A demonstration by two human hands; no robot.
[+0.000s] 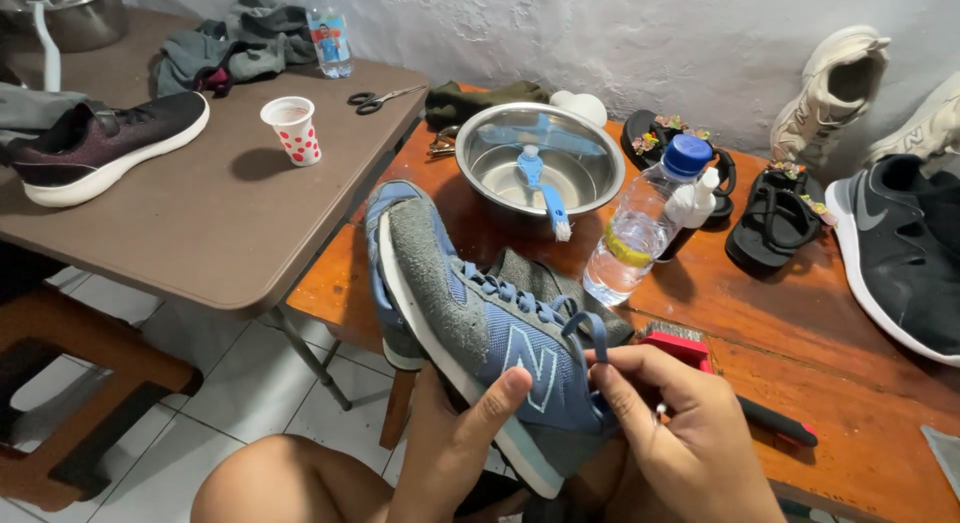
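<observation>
A blue and grey sneaker (470, 313) with blue laces is tilted on its side over my lap, toe pointing away. My left hand (455, 448) grips it from below at the heel, thumb pressed on the side panel. My right hand (680, 438) pinches a blue lace loop near the tongue. A red brush (676, 339) lies on the wooden table just behind my right hand. A steel bowl (540, 158) with a little water and a blue brush (540, 188) sits further back.
A clear water bottle with a blue cap (645, 223) stands by the bowl. Black sandals (775, 218), a black sneaker (900, 253) and white sneakers (835, 83) lie at the right. The brown table (200, 213) at left holds a dark shoe (100, 148), a dotted cup (293, 129) and scissors (380, 99).
</observation>
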